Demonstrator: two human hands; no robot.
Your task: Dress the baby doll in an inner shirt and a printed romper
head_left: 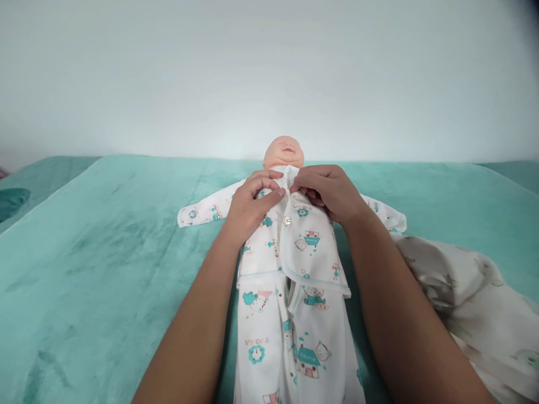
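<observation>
A baby doll lies on its back, head toward the wall, in a white printed baby jacket and matching trousers. At the upper chest, my left hand holds the jacket's front edge, its thumb beside the opening. Opposite it, my right hand pinches the other front edge just below the collar, its lower fingers curled. Between the fingertips a small fastening is mostly hidden. Farther down the front, a round button shows. Both sleeves stretch out sideways on the bed.
Beneath the doll spreads a teal plush blanket. A crumpled white cloth with a leafy print lies at the right, beside my right forearm. A darker teal item sits at the far left edge. Behind the bed rises a pale wall.
</observation>
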